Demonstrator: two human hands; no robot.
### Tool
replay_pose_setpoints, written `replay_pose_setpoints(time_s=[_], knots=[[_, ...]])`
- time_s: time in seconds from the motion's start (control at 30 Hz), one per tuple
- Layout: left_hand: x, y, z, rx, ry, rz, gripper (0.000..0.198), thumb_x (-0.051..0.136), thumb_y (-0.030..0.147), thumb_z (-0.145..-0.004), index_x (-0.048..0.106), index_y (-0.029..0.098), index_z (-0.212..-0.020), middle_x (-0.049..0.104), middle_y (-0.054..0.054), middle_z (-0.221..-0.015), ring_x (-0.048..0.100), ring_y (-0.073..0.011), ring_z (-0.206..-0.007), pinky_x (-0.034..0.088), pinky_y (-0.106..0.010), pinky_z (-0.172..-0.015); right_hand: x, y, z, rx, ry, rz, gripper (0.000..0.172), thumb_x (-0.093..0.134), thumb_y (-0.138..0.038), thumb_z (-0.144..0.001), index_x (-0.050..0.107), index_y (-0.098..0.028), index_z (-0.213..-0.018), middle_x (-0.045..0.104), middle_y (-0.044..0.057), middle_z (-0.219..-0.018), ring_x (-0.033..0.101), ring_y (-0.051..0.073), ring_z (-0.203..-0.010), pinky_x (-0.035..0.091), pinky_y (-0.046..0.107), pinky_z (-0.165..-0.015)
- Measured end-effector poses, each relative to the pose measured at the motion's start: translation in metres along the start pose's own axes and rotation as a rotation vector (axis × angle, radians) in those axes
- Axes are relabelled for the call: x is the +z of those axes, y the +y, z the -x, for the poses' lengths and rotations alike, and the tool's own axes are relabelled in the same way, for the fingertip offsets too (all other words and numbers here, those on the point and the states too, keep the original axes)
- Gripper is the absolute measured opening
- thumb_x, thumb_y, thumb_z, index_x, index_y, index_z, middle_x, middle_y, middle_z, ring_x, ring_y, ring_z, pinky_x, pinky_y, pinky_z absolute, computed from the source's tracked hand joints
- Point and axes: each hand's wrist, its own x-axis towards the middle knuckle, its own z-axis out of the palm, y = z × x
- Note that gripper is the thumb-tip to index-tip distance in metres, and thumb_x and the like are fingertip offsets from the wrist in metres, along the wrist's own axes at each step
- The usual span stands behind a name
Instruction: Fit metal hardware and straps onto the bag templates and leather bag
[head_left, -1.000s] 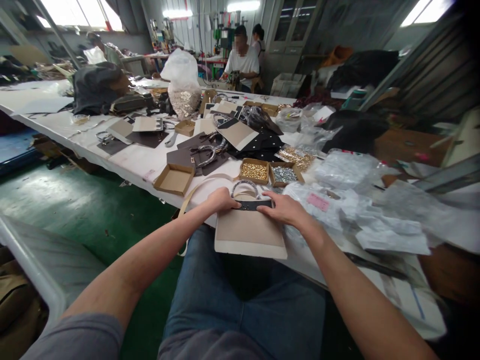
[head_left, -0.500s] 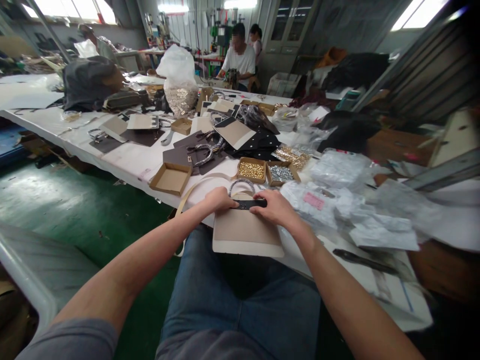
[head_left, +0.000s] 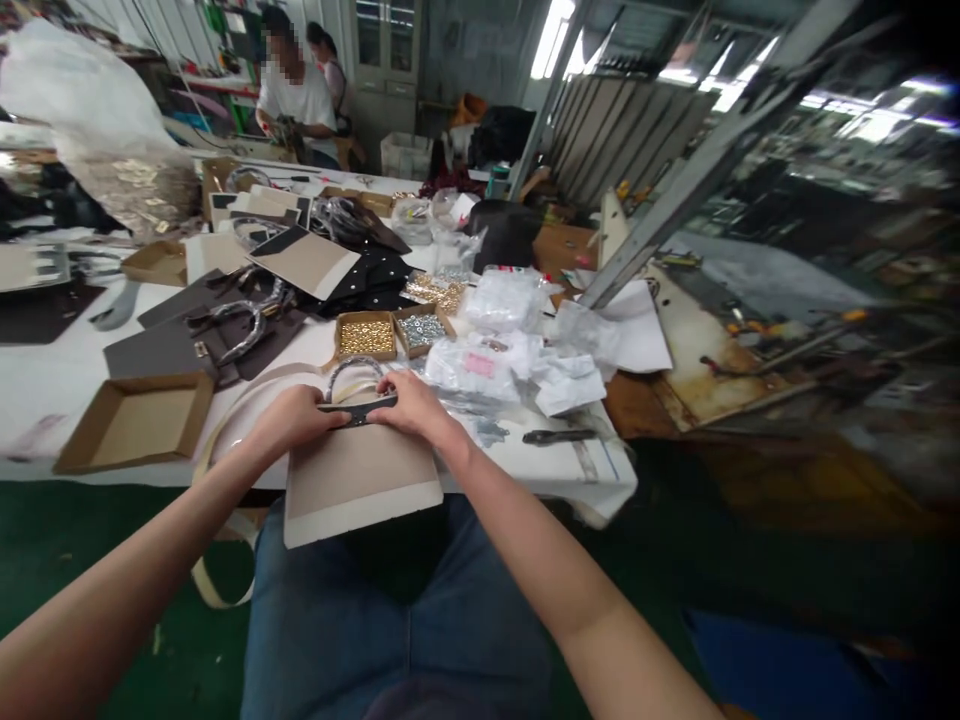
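A beige panel (head_left: 364, 475) with a pale lower border and a black strip (head_left: 358, 412) along its top lies over the table's front edge, above my knees. My left hand (head_left: 304, 415) grips the strip's left part, thumb on top. On the right part of the strip, my right hand (head_left: 409, 402) is closed round the edge with its thumb pressed down. A wrapped ring-shaped handle (head_left: 355, 374) stands up behind the strip, between my hands. Just beyond are a box of gold-coloured pieces (head_left: 365, 337) and a box of silver-coloured pieces (head_left: 422, 329).
At the left is an open cardboard box (head_left: 139, 420). Dark panels (head_left: 180, 330) and wrapped handles lie behind it. Plastic-wrapped packs (head_left: 480, 365) and a dark tool (head_left: 559, 436) are on the right. A person (head_left: 300, 100) works across the table.
The camera view has turned to the right, so the table and boxes appear further left. Both hands still hold the panel's strip, with the left thumb nearer the middle.
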Motion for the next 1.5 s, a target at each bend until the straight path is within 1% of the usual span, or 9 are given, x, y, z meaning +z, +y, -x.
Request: replay_pose_setpoints(time_s=[0.17, 0.3, 0.47, 0.67, 0.83, 1.0, 1.2, 1.33, 1.5], knots=[[0.002, -0.001, 0.0, 0.017, -0.062, 0.131, 0.062, 0.076, 0.082, -0.084, 0.074, 0.02, -0.085, 0.071, -0.006, -0.074, 0.061, -0.0241, -0.07, 0.028, -0.035, -0.063, 0.0, 0.008, 0.004, -0.034, -0.019, -0.103, 0.039, 0.099, -0.036, -0.083, 0.08, -0.027, -0.116, 0.073, 0.003, -0.119, 0.067, 0.024, -0.109, 0.052, 0.037, -0.102], [-0.001, 0.001, 0.002, -0.019, -0.072, 0.168, 0.062, 0.081, 0.081, -0.077, 0.074, 0.02, -0.087, 0.073, -0.005, -0.076, 0.063, -0.0258, -0.072, 0.03, -0.034, -0.063, 0.002, 0.007, 0.004, -0.038, 0.007, -0.083, 0.057, 0.1, -0.038, -0.082, 0.077, -0.028, -0.133, 0.063, 0.006, -0.139, 0.067, 0.025, -0.113, 0.054, 0.04, -0.106], [0.003, 0.004, 0.016, -0.108, -0.228, 0.41, 0.07, 0.083, 0.084, -0.072, 0.078, 0.019, -0.095, 0.08, -0.009, -0.089, 0.07, -0.029, -0.078, 0.04, -0.033, -0.063, -0.008, 0.01, -0.005, -0.138, -0.067, -0.082, 0.075, 0.102, -0.036, -0.078, 0.072, -0.031, -0.146, 0.061, 0.006, -0.14, 0.066, 0.026, -0.118, 0.053, 0.04, -0.108], [0.006, 0.012, 0.026, -0.171, -0.202, 0.364, 0.07, 0.082, 0.085, -0.072, 0.078, 0.018, -0.093, 0.08, -0.011, -0.085, 0.071, -0.0297, -0.075, 0.037, -0.034, -0.06, -0.021, 0.013, -0.009, -0.229, -0.139, -0.1, 0.085, 0.102, -0.034, -0.077, 0.069, -0.029, -0.155, 0.064, 0.009, -0.144, 0.067, 0.03, -0.123, 0.053, 0.042, -0.111], [-0.002, 0.017, 0.021, -0.176, -0.171, 0.242, 0.059, 0.084, 0.077, -0.073, 0.074, 0.02, -0.084, 0.078, -0.009, -0.082, 0.07, -0.0275, -0.073, 0.036, -0.034, -0.06, -0.02, 0.007, 0.003, -0.227, -0.09, -0.102, 0.075, 0.101, -0.035, -0.081, 0.072, -0.028, -0.15, 0.065, 0.009, -0.149, 0.067, 0.03, -0.131, 0.052, 0.043, -0.116], [-0.006, 0.016, 0.029, -0.182, -0.147, 0.234, 0.054, 0.082, 0.074, -0.079, 0.074, 0.022, -0.084, 0.081, -0.009, -0.088, 0.072, -0.0277, -0.077, 0.037, -0.035, -0.061, -0.025, 0.003, 0.021, -0.32, 0.101, -0.017, 0.056, 0.099, -0.039, -0.087, 0.078, -0.027, -0.138, 0.067, 0.011, -0.152, 0.065, 0.033, -0.139, 0.049, 0.049, -0.123], [-0.014, 0.017, 0.044, -0.146, -0.092, 0.252, 0.048, 0.083, 0.07, -0.08, 0.073, 0.023, -0.08, 0.08, -0.008, -0.087, 0.072, -0.0283, -0.08, 0.036, -0.036, -0.064, -0.084, 0.036, 0.031, -0.107, 0.381, 0.079, 0.022, 0.07, -0.031, -0.107, 0.082, -0.026, -0.125, 0.081, 0.009, -0.129, 0.076, 0.026, -0.109, 0.057, 0.04, -0.104], [-0.02, 0.017, 0.045, -0.162, -0.099, 0.243, 0.047, 0.086, 0.067, -0.077, 0.073, 0.022, -0.082, 0.082, -0.008, -0.093, 0.073, -0.0283, -0.083, 0.038, -0.035, -0.067, -0.12, 0.046, 0.007, -0.043, 0.304, 0.363, 0.025, 0.063, -0.028, -0.109, 0.088, -0.026, -0.108, 0.086, 0.011, -0.12, 0.076, 0.028, -0.114, 0.055, 0.037, -0.099], [-0.02, 0.018, 0.05, -0.178, -0.077, 0.272, 0.044, 0.087, 0.063, -0.077, 0.077, 0.021, -0.085, 0.084, -0.013, -0.098, 0.075, -0.0305, -0.087, 0.041, -0.036, -0.069, -0.111, 0.021, -0.039, -0.135, 0.147, 0.381, 0.014, 0.079, -0.023, -0.096, 0.089, -0.029, -0.088, 0.088, 0.005, -0.1, 0.078, 0.024, -0.101, 0.055, 0.032, -0.09]])
